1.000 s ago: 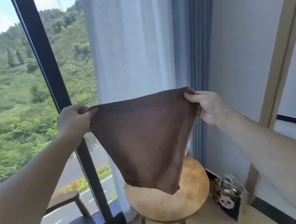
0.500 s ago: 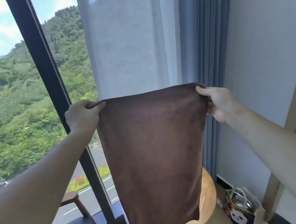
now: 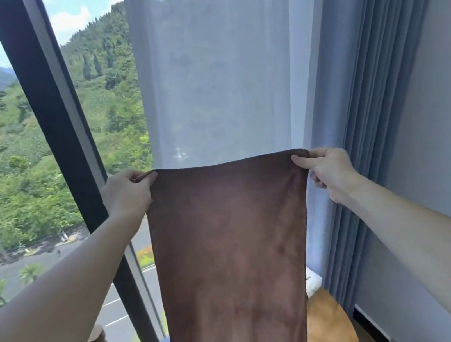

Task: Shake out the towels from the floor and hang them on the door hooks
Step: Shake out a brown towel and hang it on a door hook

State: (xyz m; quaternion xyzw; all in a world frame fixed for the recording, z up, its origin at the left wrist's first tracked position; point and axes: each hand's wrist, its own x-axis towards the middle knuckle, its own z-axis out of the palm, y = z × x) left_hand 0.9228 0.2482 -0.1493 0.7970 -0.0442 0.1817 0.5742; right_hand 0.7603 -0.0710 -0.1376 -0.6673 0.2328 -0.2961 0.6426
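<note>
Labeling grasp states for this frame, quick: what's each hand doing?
Left hand: closed, pinching the brown towel at its top left corner.
Right hand: closed, pinching the towel's top right corner.

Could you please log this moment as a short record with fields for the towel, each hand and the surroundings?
towel: brown towel hanging flat, top edge level
left hand: left hand pinches top left corner
right hand: right hand pinches top right corner
behind: sheer curtain, blue drape, window frame
below: round wooden stool
door hooks: none in view
</note>
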